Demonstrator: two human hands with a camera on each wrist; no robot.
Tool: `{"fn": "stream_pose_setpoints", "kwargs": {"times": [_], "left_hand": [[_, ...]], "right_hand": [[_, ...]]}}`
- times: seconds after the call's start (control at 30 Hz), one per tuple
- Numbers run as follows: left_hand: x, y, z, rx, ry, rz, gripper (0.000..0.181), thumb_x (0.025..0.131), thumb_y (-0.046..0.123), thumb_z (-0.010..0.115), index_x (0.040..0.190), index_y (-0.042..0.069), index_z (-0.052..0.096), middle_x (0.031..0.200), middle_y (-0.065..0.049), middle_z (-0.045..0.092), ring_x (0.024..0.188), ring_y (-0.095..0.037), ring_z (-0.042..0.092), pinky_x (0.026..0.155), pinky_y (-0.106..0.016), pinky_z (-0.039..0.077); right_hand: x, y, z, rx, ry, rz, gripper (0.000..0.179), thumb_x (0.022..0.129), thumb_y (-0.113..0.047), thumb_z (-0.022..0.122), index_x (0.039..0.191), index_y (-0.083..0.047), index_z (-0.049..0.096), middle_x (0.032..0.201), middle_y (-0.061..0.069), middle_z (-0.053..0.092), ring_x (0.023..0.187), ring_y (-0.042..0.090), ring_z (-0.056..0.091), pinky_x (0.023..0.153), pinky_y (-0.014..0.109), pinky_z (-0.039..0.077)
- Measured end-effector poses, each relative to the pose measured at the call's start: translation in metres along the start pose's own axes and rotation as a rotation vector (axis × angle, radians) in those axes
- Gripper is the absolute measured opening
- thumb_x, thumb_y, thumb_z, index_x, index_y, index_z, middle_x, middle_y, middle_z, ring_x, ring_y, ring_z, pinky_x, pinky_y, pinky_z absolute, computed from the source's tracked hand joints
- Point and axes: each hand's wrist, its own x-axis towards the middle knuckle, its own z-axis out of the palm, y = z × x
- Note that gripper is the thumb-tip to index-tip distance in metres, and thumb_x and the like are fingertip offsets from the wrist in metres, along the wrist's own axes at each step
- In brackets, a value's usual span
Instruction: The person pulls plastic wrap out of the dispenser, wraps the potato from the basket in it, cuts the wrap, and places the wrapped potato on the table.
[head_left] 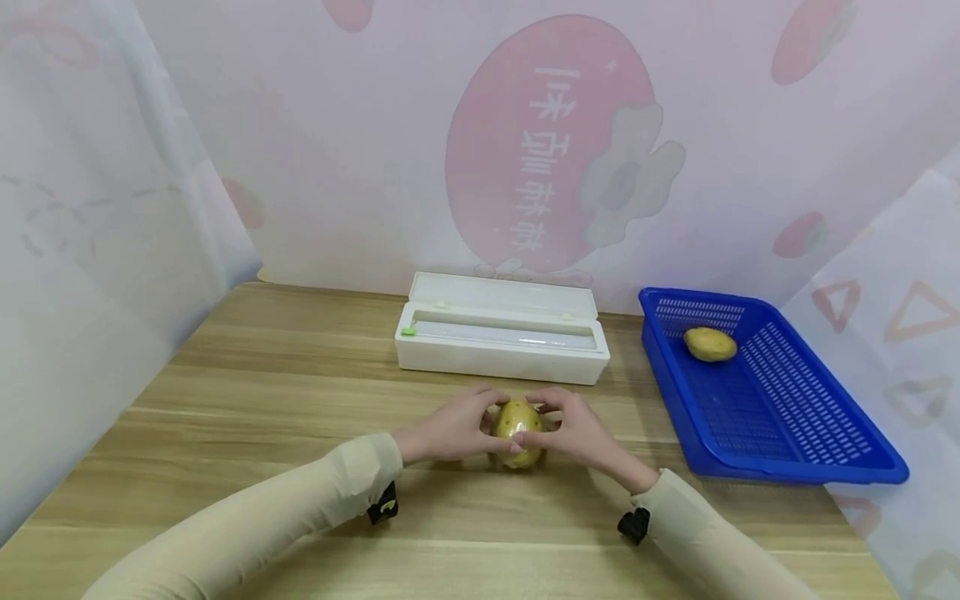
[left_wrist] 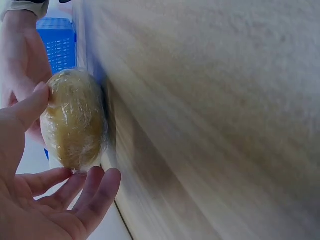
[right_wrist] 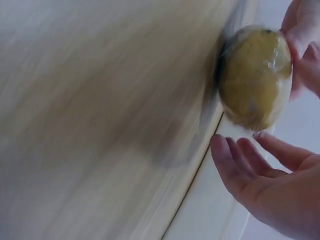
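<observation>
A yellow potato [head_left: 517, 415] wrapped in clear plastic film sits low over the middle of the table, between both hands. My left hand [head_left: 455, 430] holds it from the left, thumb on the near side and index fingertip at its far end. From the other side my right hand [head_left: 579, 432] grips it in much the same way. In the left wrist view, shiny creased film covers the potato [left_wrist: 75, 120]; the left hand's other fingers spread past its end. The right wrist view shows the potato [right_wrist: 256, 80] close to the wood, with the right index fingertip at its end.
Behind the hands stands a white cling film box [head_left: 502, 361], lid raised, a roll inside and a green tab at its left. On the right, a blue plastic basket [head_left: 678, 400] holds another potato [head_left: 709, 343]. Printed cloth [head_left: 360, 167] hangs behind the wooden table [head_left: 300, 375].
</observation>
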Motion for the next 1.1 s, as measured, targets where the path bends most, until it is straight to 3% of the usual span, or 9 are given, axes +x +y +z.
{"fn": "stream_pose_setpoints", "kwargs": {"times": [0.13, 0.27, 0.4, 0.57, 0.77, 1.1], "left_hand": [[0.002, -0.003, 0.0, -0.016, -0.023, 0.041, 0.085, 0.074, 0.048, 0.085, 0.137, 0.0, 0.051, 0.129, -0.012, 0.056, 0.108, -0.024, 0.059, 0.088, -0.033, 0.05], [0.003, -0.005, 0.001, 0.027, -0.047, 0.074, 0.09, 0.065, 0.045, 0.091, 0.133, 0.0, 0.054, 0.123, -0.009, 0.06, 0.108, -0.023, 0.058, 0.09, -0.035, 0.049], [0.005, -0.005, 0.003, 0.03, -0.05, 0.063, 0.086, 0.063, 0.044, 0.092, 0.129, 0.0, 0.057, 0.116, -0.005, 0.063, 0.103, -0.018, 0.059, 0.089, -0.033, 0.048], [0.008, -0.005, 0.003, -0.011, -0.044, 0.049, 0.08, 0.061, 0.038, 0.095, 0.124, 0.002, 0.059, 0.11, -0.002, 0.063, 0.096, -0.013, 0.059, 0.084, -0.028, 0.049], [0.013, -0.006, 0.002, -0.061, -0.079, -0.013, 0.084, 0.058, 0.032, 0.097, 0.123, -0.001, 0.055, 0.112, -0.008, 0.063, 0.1, -0.017, 0.061, 0.086, -0.029, 0.049], [0.017, -0.012, 0.001, -0.147, -0.128, -0.06, 0.087, 0.058, 0.029, 0.097, 0.124, 0.001, 0.049, 0.116, -0.016, 0.062, 0.098, -0.019, 0.062, 0.084, -0.03, 0.051]], "right_hand": [[-0.003, 0.005, -0.004, 0.053, -0.114, -0.061, 0.079, 0.071, -0.025, 0.091, 0.135, 0.003, 0.054, 0.128, 0.015, 0.057, 0.11, 0.032, 0.057, 0.085, 0.04, 0.054], [-0.006, 0.008, -0.001, 0.07, -0.199, -0.052, 0.096, 0.067, -0.022, 0.093, 0.143, 0.007, 0.043, 0.136, 0.019, 0.051, 0.115, 0.034, 0.056, 0.089, 0.038, 0.052], [-0.008, 0.008, 0.002, 0.082, -0.189, -0.002, 0.099, 0.067, -0.019, 0.093, 0.144, 0.009, 0.038, 0.141, 0.022, 0.047, 0.118, 0.038, 0.055, 0.091, 0.038, 0.051], [-0.005, 0.004, 0.003, 0.064, -0.149, 0.041, 0.097, 0.063, -0.021, 0.095, 0.142, 0.003, 0.045, 0.131, 0.016, 0.055, 0.115, 0.031, 0.057, 0.091, 0.039, 0.05], [0.001, 0.004, 0.004, 0.034, -0.121, 0.085, 0.094, 0.054, -0.022, 0.099, 0.133, -0.001, 0.053, 0.12, 0.007, 0.06, 0.109, 0.024, 0.058, 0.093, 0.042, 0.048], [0.006, 0.005, 0.005, 0.13, -0.118, 0.134, 0.09, 0.051, -0.013, 0.1, 0.129, -0.001, 0.056, 0.114, 0.007, 0.064, 0.104, 0.023, 0.06, 0.093, 0.043, 0.048]]}}
